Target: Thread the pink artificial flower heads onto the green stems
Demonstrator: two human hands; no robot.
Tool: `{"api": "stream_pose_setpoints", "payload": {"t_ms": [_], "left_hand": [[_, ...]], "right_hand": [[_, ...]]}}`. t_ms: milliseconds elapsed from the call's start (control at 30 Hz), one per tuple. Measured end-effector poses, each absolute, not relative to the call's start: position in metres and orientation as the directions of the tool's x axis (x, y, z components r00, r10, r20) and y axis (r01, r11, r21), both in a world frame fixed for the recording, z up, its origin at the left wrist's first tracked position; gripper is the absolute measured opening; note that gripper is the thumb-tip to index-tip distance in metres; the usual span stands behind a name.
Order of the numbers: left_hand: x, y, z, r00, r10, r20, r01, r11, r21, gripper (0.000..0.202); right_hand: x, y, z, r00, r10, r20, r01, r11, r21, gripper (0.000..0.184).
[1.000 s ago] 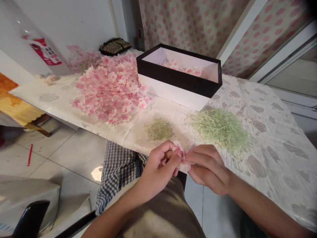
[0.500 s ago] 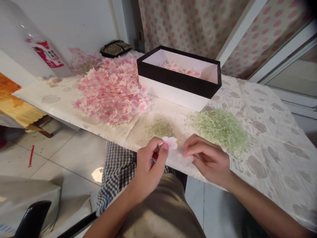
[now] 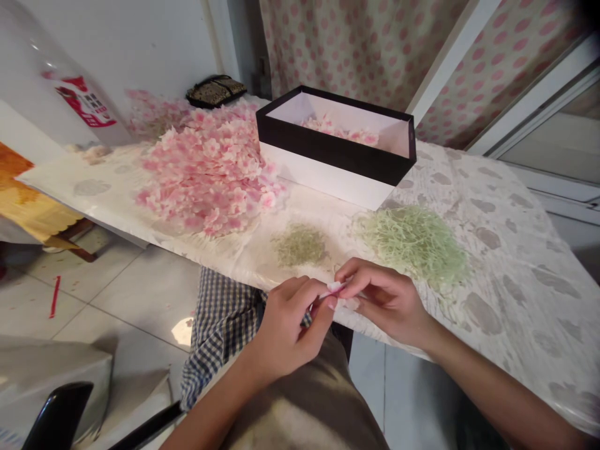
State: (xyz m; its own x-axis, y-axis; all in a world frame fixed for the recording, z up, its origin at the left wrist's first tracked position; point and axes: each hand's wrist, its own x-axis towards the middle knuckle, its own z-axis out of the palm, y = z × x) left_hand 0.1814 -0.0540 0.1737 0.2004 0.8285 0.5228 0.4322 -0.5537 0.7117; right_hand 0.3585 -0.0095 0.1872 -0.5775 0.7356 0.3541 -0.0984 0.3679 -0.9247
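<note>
My left hand pinches a white and pink artificial flower between thumb and forefinger, close above the table's front edge. My right hand meets it from the other side, its fingertips closed on the petals; whether they also hold a small piece is hidden. Just beyond the hands lies a small heap of dull green thin strands. To the right spreads a larger tangle of pale green plastic stems. A big pile of pink flowers covers the table's left part.
A black and white box with pink blossoms inside stands at the back middle. Behind the pile are a dark patterned pouch and a labelled plastic bottle. A patterned cloth covers the table.
My right hand has moved left to the flower and now touches it. The flower has turned from lying face up to edge-on, its petals drawn together, slightly lower.
</note>
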Motion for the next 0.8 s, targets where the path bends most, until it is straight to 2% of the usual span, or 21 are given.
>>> {"api": "stream_pose_setpoints", "payload": {"t_ms": [233, 467, 567, 633, 700, 800], "left_hand": [[0.182, -0.054, 0.173, 0.249, 0.825, 0.508, 0.452, -0.562, 0.692, 0.006], [0.176, -0.051, 0.179, 0.434, 0.717, 0.546, 0.561, -0.689, 0.459, 0.009], [0.176, -0.050, 0.181, 0.429, 0.714, 0.553, 0.578, -0.687, 0.439, 0.008], [0.177, -0.048, 0.180, 0.366, 0.751, 0.550, 0.600, -0.642, 0.478, 0.008], [0.179, -0.046, 0.177, 0.299, 0.782, 0.547, 0.622, -0.594, 0.510, 0.010], [0.186, -0.041, 0.171, 0.296, 0.779, 0.553, 0.655, -0.587, 0.476, 0.015]], "right_hand": [[0.358, -0.010, 0.186, -0.594, 0.741, 0.313, -0.102, 0.316, -0.943, 0.014], [0.358, -0.012, 0.190, -0.649, 0.755, 0.096, -0.012, 0.117, -0.993, 0.014], [0.358, -0.008, 0.190, -0.618, 0.763, 0.189, -0.053, 0.199, -0.979, 0.006], [0.359, -0.005, 0.188, -0.493, 0.820, 0.291, -0.059, 0.302, -0.951, 0.007], [0.362, -0.001, 0.187, -0.276, 0.874, 0.401, -0.015, 0.413, -0.911, 0.009], [0.365, 0.005, 0.188, 0.040, 0.859, 0.510, 0.057, 0.507, -0.860, 0.011]]}}
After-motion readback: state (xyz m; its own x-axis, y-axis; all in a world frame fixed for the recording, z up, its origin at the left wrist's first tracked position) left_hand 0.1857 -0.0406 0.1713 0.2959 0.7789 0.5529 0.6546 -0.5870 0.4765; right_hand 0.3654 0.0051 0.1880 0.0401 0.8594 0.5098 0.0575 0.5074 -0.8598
